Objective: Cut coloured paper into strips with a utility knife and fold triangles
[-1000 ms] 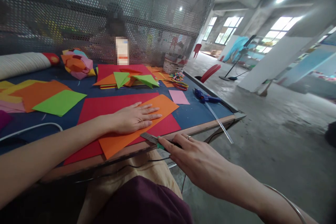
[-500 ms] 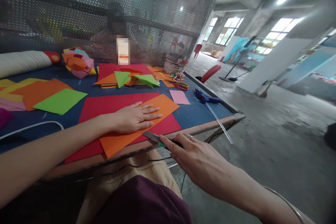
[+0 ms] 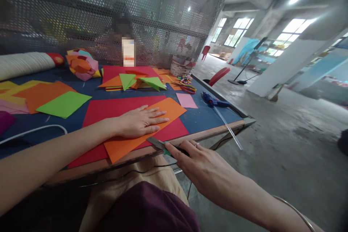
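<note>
My left hand (image 3: 138,121) lies flat with its fingers spread on an orange sheet of paper (image 3: 122,148). Beneath that sheet is a larger red sheet (image 3: 95,112), set at a different angle at the table's front edge. My right hand (image 3: 198,163) is closed around a utility knife (image 3: 157,144) with a green part near the blade. The blade points left and lies along the lower edge of the orange sheet, just below my left hand; whether it touches the paper I cannot tell.
A blue glue gun (image 3: 214,100) with a clear glue stick lies at the right edge. Scissors (image 3: 188,87), a pink square (image 3: 187,100) and a paper stack (image 3: 108,74) sit behind. Loose green paper (image 3: 65,104), a paper ball (image 3: 83,65) and a white cable (image 3: 51,127) are left.
The knife in my right hand has shifted slightly to the left along the paper's edge. My left hand stays in place on the orange sheet.
</note>
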Available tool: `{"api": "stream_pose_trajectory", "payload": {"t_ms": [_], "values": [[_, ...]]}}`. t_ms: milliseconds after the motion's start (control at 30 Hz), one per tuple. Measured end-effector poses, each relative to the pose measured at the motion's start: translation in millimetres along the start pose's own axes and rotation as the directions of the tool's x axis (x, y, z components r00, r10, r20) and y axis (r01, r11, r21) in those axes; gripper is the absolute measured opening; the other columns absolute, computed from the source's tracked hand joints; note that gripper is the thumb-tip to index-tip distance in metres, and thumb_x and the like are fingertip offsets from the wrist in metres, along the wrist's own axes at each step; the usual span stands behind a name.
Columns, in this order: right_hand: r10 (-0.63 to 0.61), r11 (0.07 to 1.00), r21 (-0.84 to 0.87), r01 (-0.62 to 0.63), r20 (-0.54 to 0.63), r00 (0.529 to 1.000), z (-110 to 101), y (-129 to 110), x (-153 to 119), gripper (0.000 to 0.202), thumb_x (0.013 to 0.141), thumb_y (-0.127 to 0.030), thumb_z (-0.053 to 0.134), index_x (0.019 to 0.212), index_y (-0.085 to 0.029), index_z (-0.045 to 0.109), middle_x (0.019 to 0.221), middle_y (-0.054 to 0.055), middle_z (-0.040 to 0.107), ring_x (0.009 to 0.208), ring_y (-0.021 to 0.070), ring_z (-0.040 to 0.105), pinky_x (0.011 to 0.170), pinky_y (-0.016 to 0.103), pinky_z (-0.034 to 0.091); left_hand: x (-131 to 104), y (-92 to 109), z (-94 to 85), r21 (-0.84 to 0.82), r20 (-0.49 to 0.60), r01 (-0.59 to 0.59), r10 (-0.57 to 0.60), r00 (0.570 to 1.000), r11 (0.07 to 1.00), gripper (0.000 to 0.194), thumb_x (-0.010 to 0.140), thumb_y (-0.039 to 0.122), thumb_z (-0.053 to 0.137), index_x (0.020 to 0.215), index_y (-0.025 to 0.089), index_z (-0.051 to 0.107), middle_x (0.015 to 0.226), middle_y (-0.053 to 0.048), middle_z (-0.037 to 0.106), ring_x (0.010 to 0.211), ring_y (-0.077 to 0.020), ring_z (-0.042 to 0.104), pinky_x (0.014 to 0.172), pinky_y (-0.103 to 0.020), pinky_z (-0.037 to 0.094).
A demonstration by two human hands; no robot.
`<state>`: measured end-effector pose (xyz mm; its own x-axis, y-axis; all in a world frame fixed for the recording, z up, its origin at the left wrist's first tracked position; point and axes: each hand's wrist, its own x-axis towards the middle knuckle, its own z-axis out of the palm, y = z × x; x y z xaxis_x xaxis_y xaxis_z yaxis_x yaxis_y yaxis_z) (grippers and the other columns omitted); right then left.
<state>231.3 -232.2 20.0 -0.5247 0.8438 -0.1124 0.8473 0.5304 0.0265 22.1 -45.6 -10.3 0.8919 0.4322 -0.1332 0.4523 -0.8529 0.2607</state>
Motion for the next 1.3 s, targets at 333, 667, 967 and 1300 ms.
{"api": "stream_pose_trajectory", "payload": {"t_ms": [333, 667, 967, 1300], "values": [[0.012, 0.999, 0.039, -0.013, 0.031, 0.999, 2.0, -2.6, 3.0, 0.077, 0.088, 0.004, 0.05, 0.16, -0.012, 0.031, 0.132, 0.019, 0.06, 0.114, 0.0304, 0.065, 0.088, 0.046, 0.062, -0.4, -0.4, 0.4, -0.004, -0.003, -0.006, 0.006, 1.0, 1.0, 0.054, 0.106, 0.053, 0.029, 0.159, 0.041, 0.029, 0.172, 0.006, 0.02, 0.162, -0.0212, 0.008, 0.129, -0.053, 0.003], [-0.004, 0.995, 0.1, 0.001, 0.035, 0.999, 1.4, -8.6, 3.5, 0.076, 0.089, 0.002, 0.048, 0.162, -0.011, 0.031, 0.134, 0.02, 0.059, 0.116, 0.0329, 0.064, 0.092, 0.051, 0.061, -0.4, 0.4, 0.1, -0.002, -0.006, -0.004, 0.004, 1.0, 1.0, 0.054, 0.107, 0.053, 0.031, 0.159, 0.041, 0.028, 0.171, 0.007, 0.023, 0.162, -0.02, 0.008, 0.129, -0.051, 0.003], [-0.026, 0.997, 0.068, 0.024, 0.029, 0.999, 2.6, -15.1, 8.4, 0.078, 0.086, 0.002, 0.047, 0.161, -0.011, 0.032, 0.125, 0.019, 0.061, 0.106, 0.0299, 0.066, 0.086, 0.046, 0.061, -1.0, 2.0, -0.6, 0.01, 0.003, -0.003, 0.003, 1.0, 1.0, 0.054, 0.107, 0.052, 0.031, 0.16, 0.041, 0.027, 0.171, 0.006, 0.021, 0.162, -0.0201, 0.007, 0.129, -0.053, 0.003], [-0.039, 0.999, 0.024, 0.039, 0.0, 0.999, 6.9, -19.7, 8.0, 0.078, 0.086, 0.001, 0.044, 0.162, -0.012, 0.031, 0.108, 0.014, 0.06, 0.092, 0.0263, 0.064, 0.075, 0.039, 0.056, -6.9, 7.1, -4.7, 0.022, -0.01, 0.008, -0.008, 1.0, 1.0, 0.06, 0.105, 0.058, 0.035, 0.16, 0.037, 0.028, 0.172, 0.003, 0.019, 0.162, -0.0243, 0.005, 0.129, -0.056, 0.002]]}}
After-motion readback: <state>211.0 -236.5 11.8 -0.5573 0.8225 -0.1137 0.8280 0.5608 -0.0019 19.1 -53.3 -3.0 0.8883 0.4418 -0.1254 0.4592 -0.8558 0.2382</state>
